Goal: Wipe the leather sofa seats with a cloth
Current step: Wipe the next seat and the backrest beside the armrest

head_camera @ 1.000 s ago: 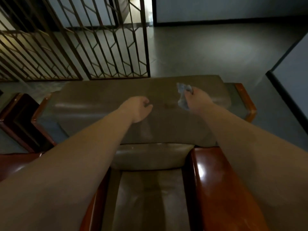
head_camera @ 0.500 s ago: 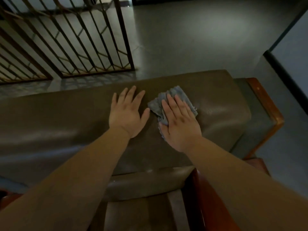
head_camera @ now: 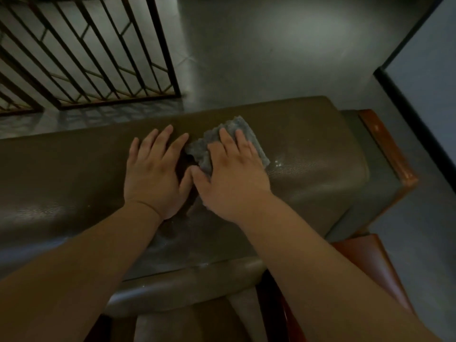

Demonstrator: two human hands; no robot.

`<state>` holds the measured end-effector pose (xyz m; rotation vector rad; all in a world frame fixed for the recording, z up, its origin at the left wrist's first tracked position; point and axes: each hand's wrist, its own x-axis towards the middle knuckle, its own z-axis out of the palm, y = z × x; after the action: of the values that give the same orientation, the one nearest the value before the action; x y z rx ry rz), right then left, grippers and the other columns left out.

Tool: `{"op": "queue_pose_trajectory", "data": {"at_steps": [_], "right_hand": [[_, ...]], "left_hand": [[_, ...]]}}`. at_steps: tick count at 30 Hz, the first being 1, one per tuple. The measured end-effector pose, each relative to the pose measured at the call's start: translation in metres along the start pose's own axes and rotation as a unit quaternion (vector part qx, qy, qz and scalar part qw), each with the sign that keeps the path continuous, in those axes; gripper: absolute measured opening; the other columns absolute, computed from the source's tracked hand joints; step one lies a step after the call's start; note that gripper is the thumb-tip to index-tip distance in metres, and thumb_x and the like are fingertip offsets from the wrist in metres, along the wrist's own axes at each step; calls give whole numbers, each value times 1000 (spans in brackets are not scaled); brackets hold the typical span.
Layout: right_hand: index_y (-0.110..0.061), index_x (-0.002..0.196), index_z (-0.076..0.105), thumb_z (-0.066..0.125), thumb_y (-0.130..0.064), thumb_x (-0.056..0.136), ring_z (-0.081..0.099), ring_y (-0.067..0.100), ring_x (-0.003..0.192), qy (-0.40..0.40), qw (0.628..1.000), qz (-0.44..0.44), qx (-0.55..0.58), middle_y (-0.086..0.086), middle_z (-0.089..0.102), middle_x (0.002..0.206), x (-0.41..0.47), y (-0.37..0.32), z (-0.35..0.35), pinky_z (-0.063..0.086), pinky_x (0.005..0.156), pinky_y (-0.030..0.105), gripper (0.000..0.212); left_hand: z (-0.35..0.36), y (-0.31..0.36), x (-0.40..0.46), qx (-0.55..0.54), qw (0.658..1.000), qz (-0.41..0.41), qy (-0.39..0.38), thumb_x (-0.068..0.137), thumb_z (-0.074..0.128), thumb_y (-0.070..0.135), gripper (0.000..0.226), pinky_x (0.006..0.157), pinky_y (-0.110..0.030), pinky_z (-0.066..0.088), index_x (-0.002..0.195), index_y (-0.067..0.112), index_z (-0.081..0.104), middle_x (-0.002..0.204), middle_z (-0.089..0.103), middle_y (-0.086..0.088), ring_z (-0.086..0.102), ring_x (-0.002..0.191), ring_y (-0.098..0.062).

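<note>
A brown leather sofa (head_camera: 308, 154) fills the middle of the head view, its rounded top running left to right. On it lies a crumpled grey cloth (head_camera: 201, 150). My right hand (head_camera: 232, 174) presses flat on the cloth with straight fingers, covering most of it. My left hand (head_camera: 155, 174) lies flat on the leather just left of the cloth, fingers spread, thumb close to my right thumb. A few wet spots shine on the leather right of the cloth. The leather seat (head_camera: 172, 324) shows at the bottom edge.
Glossy red-brown wooden armrests stand at the right (head_camera: 387, 149) and at the lower right (head_camera: 370, 265). Behind the sofa is a black metal grille (head_camera: 81, 58) on the left, a grey floor (head_camera: 283, 50), and a pale wall with a dark skirting (head_camera: 419, 70) at the right.
My hands went from curled, the right one holding the cloth up, to lying flat on the sofa top. Since half a second ago they have drawn closer together, and the view has leaned in.
</note>
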<state>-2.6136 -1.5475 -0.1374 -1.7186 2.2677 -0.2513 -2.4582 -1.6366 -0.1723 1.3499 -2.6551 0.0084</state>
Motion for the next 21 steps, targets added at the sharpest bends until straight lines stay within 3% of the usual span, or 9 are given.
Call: {"op": "queue_pose_trajectory", "data": {"at_steps": [2, 5, 8, 9, 11, 14, 16, 18, 21], "right_hand": [[-18, 160, 28, 19, -74, 98, -4, 31, 160, -6, 1000, -3, -23, 6, 9, 174, 6, 18, -10, 3, 130, 48, 85], [-21, 164, 23, 13, -68, 103, -6, 27, 160, 3, 997, 23, -77, 4, 6, 174, 14, 68, -26, -6, 129, 43, 78], [-34, 166, 11, -23, -77, 86, -7, 38, 159, -6, 987, 109, -118, 9, 1, 174, 36, 114, -40, -8, 126, 57, 97], [-39, 165, 6, -23, -79, 85, -9, 43, 158, -10, 983, 135, -123, 9, -3, 174, 40, 115, -40, -10, 125, 62, 94], [-43, 164, 1, -5, -75, 95, -11, 46, 156, -26, 983, 139, -115, 7, -6, 174, 32, 86, -29, -9, 125, 61, 76], [-42, 163, 0, -4, -68, 97, -14, 41, 157, -23, 996, -27, -83, 3, -8, 174, -4, 33, -13, -5, 126, 58, 71], [-41, 164, 4, -13, -61, 95, -11, 38, 158, -43, 994, -54, -81, -2, -4, 174, 2, 53, -14, -3, 127, 57, 74], [-36, 165, 7, -18, -57, 90, -4, 36, 159, -34, 992, -3, -125, 1, 4, 175, 32, 101, -27, 2, 126, 60, 82], [-26, 164, 11, 2, -54, 102, 4, 31, 160, -6, 983, 143, -113, 6, 10, 174, 68, 162, -53, 4, 127, 58, 69]], "left_hand": [[-1, -1, 0, -2, 1000, -3, 5, 97, 28, 63, 72, 128, -59, 16, 160, 29, 36, 168, 33, -7, 27, 156, -32], [-2, -1, 0, 0, 1000, -5, -3, 97, 28, 64, 71, 128, -58, 15, 160, 31, 35, 169, 32, -5, 25, 156, -31], [-2, -2, 1, 6, 1000, -6, -7, 98, 27, 65, 71, 129, -58, 14, 161, 33, 33, 169, 30, -4, 24, 157, -29], [-2, -2, 1, 5, 1000, -6, -8, 98, 27, 65, 71, 129, -57, 14, 161, 33, 32, 169, 30, -4, 23, 157, -29], [-2, -2, 1, 6, 1000, -5, -12, 98, 27, 64, 70, 129, -57, 14, 161, 34, 32, 170, 30, -3, 23, 157, -29], [-3, -1, 1, 6, 1000, -3, -9, 98, 28, 62, 70, 129, -58, 14, 161, 33, 33, 169, 30, -4, 24, 157, -29], [-3, 0, 1, 6, 1000, -5, -7, 98, 28, 62, 69, 128, -58, 16, 160, 32, 35, 169, 32, -4, 26, 156, -29], [-3, 1, 1, 9, 1000, -6, -4, 98, 29, 61, 69, 128, -58, 16, 160, 32, 35, 168, 32, -4, 26, 156, -29], [-1, -1, 0, 8, 1000, -5, 2, 98, 31, 60, 68, 128, -57, 16, 159, 31, 37, 167, 34, -5, 27, 156, -29]]}}
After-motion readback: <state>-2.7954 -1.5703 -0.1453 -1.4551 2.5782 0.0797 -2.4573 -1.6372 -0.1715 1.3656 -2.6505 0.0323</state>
